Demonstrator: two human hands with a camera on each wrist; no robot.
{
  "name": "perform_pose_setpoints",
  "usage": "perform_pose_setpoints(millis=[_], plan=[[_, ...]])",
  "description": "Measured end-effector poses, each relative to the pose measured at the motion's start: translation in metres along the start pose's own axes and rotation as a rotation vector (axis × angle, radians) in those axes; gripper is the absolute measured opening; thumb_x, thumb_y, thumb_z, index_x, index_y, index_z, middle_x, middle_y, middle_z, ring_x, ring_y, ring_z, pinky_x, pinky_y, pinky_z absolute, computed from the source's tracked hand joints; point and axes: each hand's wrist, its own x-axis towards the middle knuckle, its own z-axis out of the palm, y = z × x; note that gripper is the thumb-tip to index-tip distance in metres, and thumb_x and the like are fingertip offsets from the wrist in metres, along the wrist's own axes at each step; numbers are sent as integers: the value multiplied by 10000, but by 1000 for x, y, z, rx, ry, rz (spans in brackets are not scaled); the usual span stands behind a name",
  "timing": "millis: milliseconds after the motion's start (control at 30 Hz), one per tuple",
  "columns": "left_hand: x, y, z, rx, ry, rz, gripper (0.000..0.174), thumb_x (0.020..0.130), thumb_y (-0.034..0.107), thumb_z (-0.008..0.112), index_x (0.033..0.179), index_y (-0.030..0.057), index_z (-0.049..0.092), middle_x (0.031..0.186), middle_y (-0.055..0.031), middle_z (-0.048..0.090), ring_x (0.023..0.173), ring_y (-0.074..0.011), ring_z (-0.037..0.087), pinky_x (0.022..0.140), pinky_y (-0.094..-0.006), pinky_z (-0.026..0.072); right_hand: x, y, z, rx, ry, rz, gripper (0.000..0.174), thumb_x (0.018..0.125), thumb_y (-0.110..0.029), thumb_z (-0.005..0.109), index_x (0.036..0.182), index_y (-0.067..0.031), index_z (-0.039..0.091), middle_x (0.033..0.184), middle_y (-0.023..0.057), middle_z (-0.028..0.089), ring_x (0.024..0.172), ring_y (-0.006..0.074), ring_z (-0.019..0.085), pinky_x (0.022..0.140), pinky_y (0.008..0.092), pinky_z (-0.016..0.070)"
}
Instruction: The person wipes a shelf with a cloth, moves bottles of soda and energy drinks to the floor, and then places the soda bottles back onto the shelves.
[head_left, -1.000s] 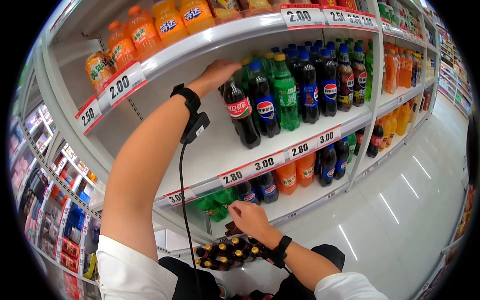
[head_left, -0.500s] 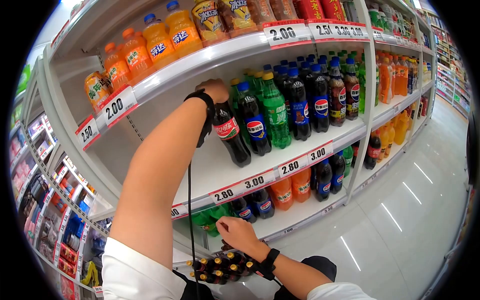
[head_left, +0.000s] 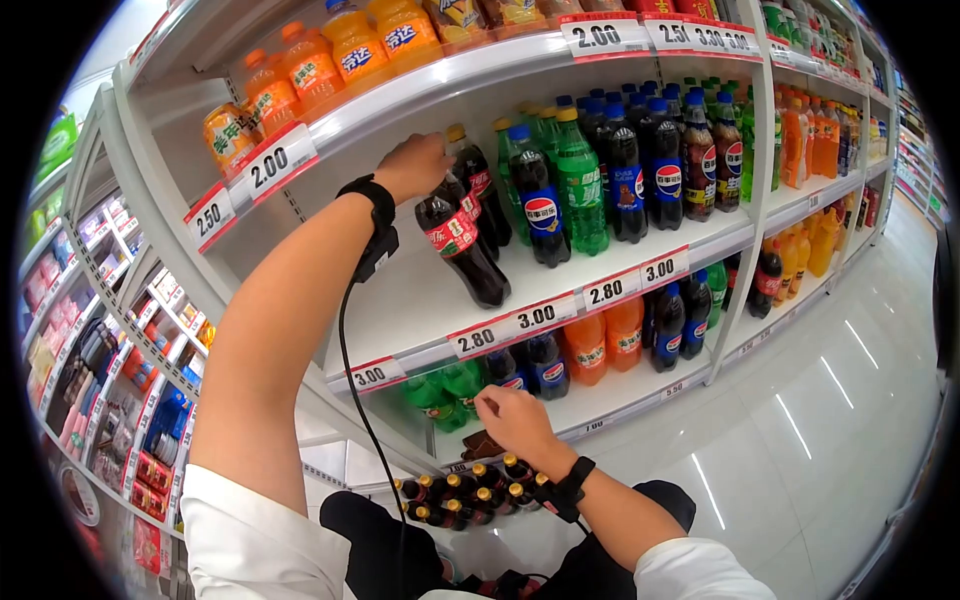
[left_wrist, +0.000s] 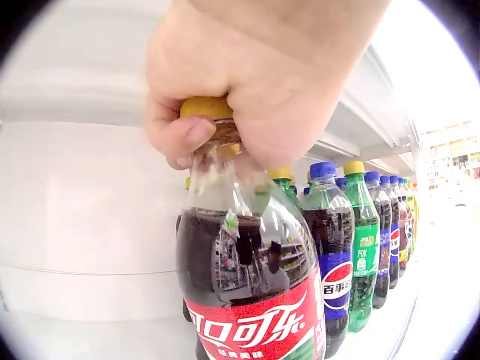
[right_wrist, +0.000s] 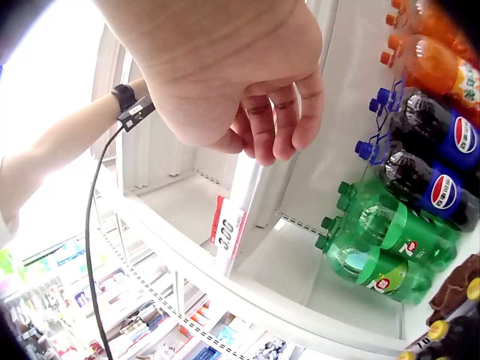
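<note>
My left hand [head_left: 415, 165] grips a cola bottle [head_left: 460, 245] by its neck, just under the yellow cap [left_wrist: 206, 108]. The bottle is dark, with a red label, and slants top-left to bottom-right in the head view, its base close over the middle shelf [head_left: 410, 325]. Right behind it stands another cola bottle [head_left: 481, 180] with a yellow cap. To the right is a blue-labelled Pepsi bottle [head_left: 538, 205], then a green soda bottle [head_left: 583, 190]. Lower down, my right hand [head_left: 515, 415] hangs with loosely curled fingers and holds nothing, in front of the bottom shelf.
Several yellow-capped dark bottles [head_left: 465, 500] stand on the floor by my legs. Large green 7UP bottles [right_wrist: 390, 251] sit on the bottom shelf. Orange drinks [head_left: 310, 70] line the upper shelf, whose front edge [head_left: 440, 80] overhangs my left hand. A black cable [head_left: 350, 370] hangs from my left wrist.
My left hand has moved the cola bottle left, away from the Pepsi bottle. The second cola bottle now shows behind it. My right hand keeps its loose curl.
</note>
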Motion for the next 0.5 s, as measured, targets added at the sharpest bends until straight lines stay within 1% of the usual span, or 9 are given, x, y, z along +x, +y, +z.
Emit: perform_pose_setpoints(millis=[33, 100, 133, 200, 333, 400, 500], plan=[[-6, 6, -3, 0, -5, -4, 313, 935, 290, 584, 1008, -15, 591, 962, -260, 653, 873, -408, 651, 717, -445, 529, -1, -1, -2, -12, -4, 6, 151, 887, -199, 618, 840, -60, 658, 802, 129, 681, 739, 359, 651, 633, 445, 524], [-17, 16, -8, 20, 91, 64, 275, 933, 262, 594, 1007, -3, 590, 989, -268, 631, 936, -445, 616, 786, -478, 505, -3, 0, -3, -12, -9, 9, 152, 888, -198, 618, 840, -59, 658, 802, 130, 681, 741, 359, 651, 634, 445, 524], [-23, 19, -11, 22, 87, 60, 275, 933, 262, 594, 1007, -3, 590, 989, -268, 631, 936, -445, 616, 786, -478, 505, -4, 0, -4, -15, -8, 7, 153, 888, -198, 617, 840, -58, 658, 803, 131, 681, 742, 358, 651, 635, 446, 523], [-36, 25, -17, 28, 145, 141, 255, 938, 252, 600, 1010, 8, 591, 969, -237, 629, 918, -433, 622, 762, -487, 508, -6, -1, -5, -14, -3, -7, 157, 890, -198, 616, 838, -56, 657, 803, 133, 682, 743, 359, 650, 637, 447, 523], [-55, 34, -25, 145, 100, 166, 241, 933, 254, 615, 1031, 36, 593, 954, -209, 632, 897, -420, 625, 747, -483, 510, -11, -1, -4, -27, -15, -15, 164, 894, -202, 608, 841, -55, 656, 807, 133, 683, 739, 362, 650, 637, 452, 524], [-64, 40, -27, 153, 145, 283, 233, 923, 259, 627, 1048, 65, 594, 959, -182, 636, 871, -406, 628, 729, -471, 513, -14, 1, 0, -91, -38, -20, 151, 886, -200, 608, 844, -65, 661, 808, 132, 687, 730, 363, 652, 633, 457, 526], [-74, 50, -32, 193, 159, 330, 222, 913, 252, 636, 1052, 83, 597, 959, -166, 636, 851, -392, 632, 717, -460, 513, -17, 2, 4, -114, -77, -43, 135, 873, -194, 612, 846, -74, 667, 807, 130, 690, 721, 362, 655, 628, 460, 528]])
